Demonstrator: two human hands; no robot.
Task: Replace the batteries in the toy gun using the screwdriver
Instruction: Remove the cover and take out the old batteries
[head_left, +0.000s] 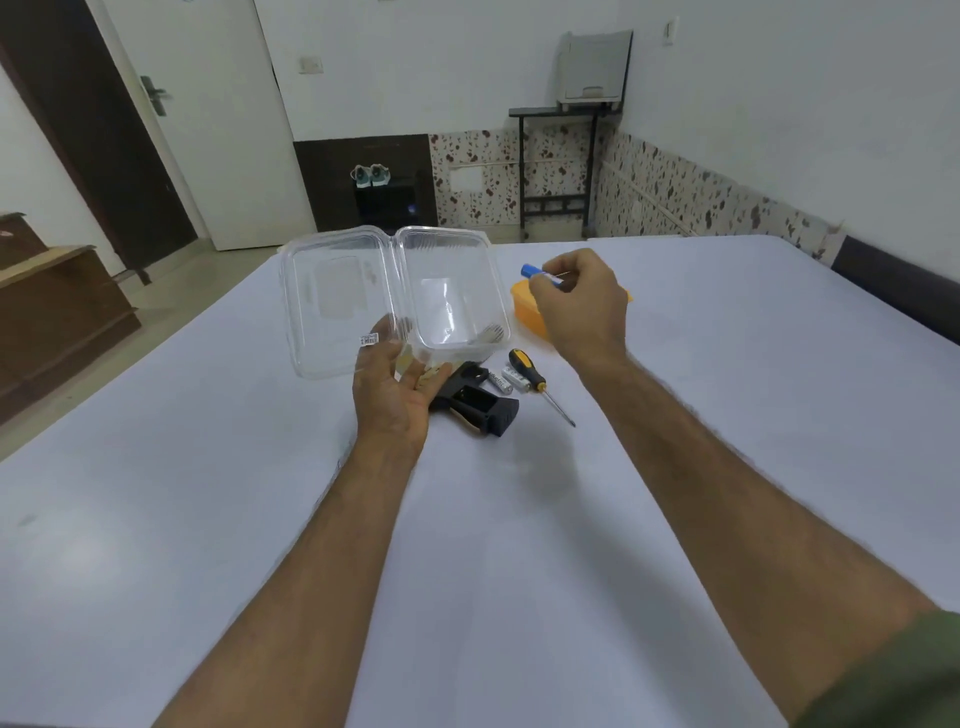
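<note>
Single head-worn wide-angle view, looking forward and down across the white table (675, 519); both forearms enter from the near edge, far wall (415, 78) beyond.

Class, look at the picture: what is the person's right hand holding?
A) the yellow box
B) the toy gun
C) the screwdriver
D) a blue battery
D: the right hand pinches a blue battery above the table, while the screwdriver and the toy gun lie on the white table.
</note>
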